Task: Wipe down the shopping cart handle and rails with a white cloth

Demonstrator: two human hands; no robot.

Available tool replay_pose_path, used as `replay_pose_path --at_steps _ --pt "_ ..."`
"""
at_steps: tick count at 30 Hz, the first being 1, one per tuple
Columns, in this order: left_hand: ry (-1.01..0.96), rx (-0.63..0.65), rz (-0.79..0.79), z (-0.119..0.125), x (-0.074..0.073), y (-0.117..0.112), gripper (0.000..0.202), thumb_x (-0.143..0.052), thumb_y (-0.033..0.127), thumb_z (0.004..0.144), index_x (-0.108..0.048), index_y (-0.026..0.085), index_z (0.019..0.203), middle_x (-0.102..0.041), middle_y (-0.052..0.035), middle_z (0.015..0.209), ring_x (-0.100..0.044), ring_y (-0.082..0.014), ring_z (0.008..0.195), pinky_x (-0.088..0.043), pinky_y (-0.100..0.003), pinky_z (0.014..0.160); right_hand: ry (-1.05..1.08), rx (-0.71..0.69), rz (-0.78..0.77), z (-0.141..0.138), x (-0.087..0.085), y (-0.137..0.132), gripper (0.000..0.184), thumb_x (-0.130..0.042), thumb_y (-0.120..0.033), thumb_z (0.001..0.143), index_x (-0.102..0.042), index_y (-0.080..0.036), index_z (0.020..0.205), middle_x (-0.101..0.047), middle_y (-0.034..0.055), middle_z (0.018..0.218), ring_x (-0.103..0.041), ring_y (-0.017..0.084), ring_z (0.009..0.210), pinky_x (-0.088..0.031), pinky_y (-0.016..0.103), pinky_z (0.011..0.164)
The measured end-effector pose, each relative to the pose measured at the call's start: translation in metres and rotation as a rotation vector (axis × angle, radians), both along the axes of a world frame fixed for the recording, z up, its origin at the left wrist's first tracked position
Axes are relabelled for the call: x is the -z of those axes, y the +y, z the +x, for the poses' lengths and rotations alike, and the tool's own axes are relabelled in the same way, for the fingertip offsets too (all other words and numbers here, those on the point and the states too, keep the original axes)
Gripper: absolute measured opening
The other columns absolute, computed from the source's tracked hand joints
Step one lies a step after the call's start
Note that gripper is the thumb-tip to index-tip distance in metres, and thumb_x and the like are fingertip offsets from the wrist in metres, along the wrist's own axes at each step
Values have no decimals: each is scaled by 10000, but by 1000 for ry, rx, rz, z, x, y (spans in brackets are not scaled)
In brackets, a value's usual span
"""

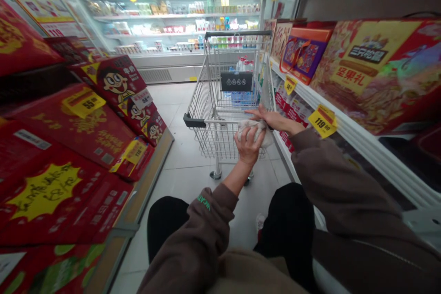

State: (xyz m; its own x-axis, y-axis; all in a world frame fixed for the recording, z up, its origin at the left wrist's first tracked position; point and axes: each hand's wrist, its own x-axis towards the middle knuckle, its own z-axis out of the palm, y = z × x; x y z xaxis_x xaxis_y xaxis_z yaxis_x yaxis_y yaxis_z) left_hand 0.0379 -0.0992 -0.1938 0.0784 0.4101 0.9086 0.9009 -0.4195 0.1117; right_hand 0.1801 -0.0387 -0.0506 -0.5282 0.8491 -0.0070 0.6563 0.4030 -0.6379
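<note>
A crumpled white-grey cloth (pixel 266 139) lies over the near top rail of a wire shopping cart (pixel 203 140), towards its right corner. My left hand (pixel 249 144) is closed on the cloth, fingers bent over it and pressing it against the rail. Just behind it, my right hand (pixel 270 118) reaches in from the right with its fingers stretched out to the left. That hand is at the cloth's upper edge; whether it touches the cloth or the rail, I cannot tell. A dark corner piece (pixel 195 120) caps the rail's left end.
Bottles in plastic wrap (pixel 241 97) show through the cart's wire near a black sign panel (pixel 236 81). Red gift boxes (pixel 69 124) are stacked on the left. A shelf (pixel 344 105) with boxes and yellow price tags runs close on the right. A lit refrigerated display (pixel 172 36) stands behind.
</note>
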Motion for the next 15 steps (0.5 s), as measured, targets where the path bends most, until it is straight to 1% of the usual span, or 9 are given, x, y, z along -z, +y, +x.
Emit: replay_pose_path --at_steps 3,4,5,6,8,10,11,13,15 --pt "75 -20 -7 -3 28 -11 195 -646 247 997 -811 339 1047 -802 -51 1127 -697 -243 1067 -492 -458 979 -7 -16 0 -1 -3 -4 940 18 -855 892 -487 -420 1554 -727 2 1365 -443 374 1520 -139 690 1295" --pt "84 -33 -21 -4 34 -15 187 -664 240 984 -811 338 1044 -802 -56 1134 -695 -250 1065 -497 -453 961 1 -21 -2 0 -4 -5 933 18 -852 894 -484 -426 1554 -728 -2 1363 -433 376 1525 -132 697 1293" --pt "84 -41 -37 -3 36 -18 188 -676 238 974 -809 340 1060 -799 -64 1151 -692 -256 1081 -499 -453 958 9 -25 -9 0 -5 -6 927 15 -853 895 -480 -431 1555 -730 -4 1360 -430 376 1527 -131 698 1292" --pt "78 -35 -50 0 36 -20 201 -681 240 971 -804 346 1091 -793 -72 1176 -686 -261 1112 -497 -456 971 16 -27 -20 0 -5 -6 925 11 -856 894 -475 -433 1558 -733 -3 1357 -437 375 1522 -140 693 1292" --pt "71 17 -60 8 27 -16 257 -663 252 986 -776 378 1181 -776 -71 1241 -666 -264 1196 -474 -482 1036 39 -30 -42 0 -6 -7 933 9 -862 890 -472 -427 1561 -736 5 1358 -475 364 1497 -178 664 1295" --pt "80 91 -78 15 18 -8 305 -618 267 1016 -735 416 1255 -760 -49 1292 -645 -257 1261 -433 -520 1109 60 -32 -64 -1 -6 -9 949 19 -863 886 -482 -419 1558 -734 17 1364 -525 353 1458 -217 629 1294" --pt "86 123 -111 17 16 -4 314 -590 272 1030 -722 428 1269 -753 -35 1308 -641 -250 1276 -413 -532 1137 62 -29 -68 -2 -6 -10 958 28 -863 883 -489 -417 1554 -733 20 1367 -545 350 1439 -230 618 1292" --pt "96 159 -218 16 20 -2 310 -542 272 1051 -727 433 1241 -750 -11 1309 -651 -230 1267 -400 -530 1167 29 -11 -45 -5 -7 -13 983 41 -874 868 -508 -416 1542 -735 20 1365 -550 358 1433 -232 616 1289" --pt "110 161 -314 12 31 -7 302 -524 264 1055 -751 426 1170 -758 6 1277 -676 -211 1224 -424 -509 1163 -39 16 6 -7 -7 -15 1021 40 -905 834 -548 -421 1515 -738 15 1359 -514 385 1461 -226 632 1285"
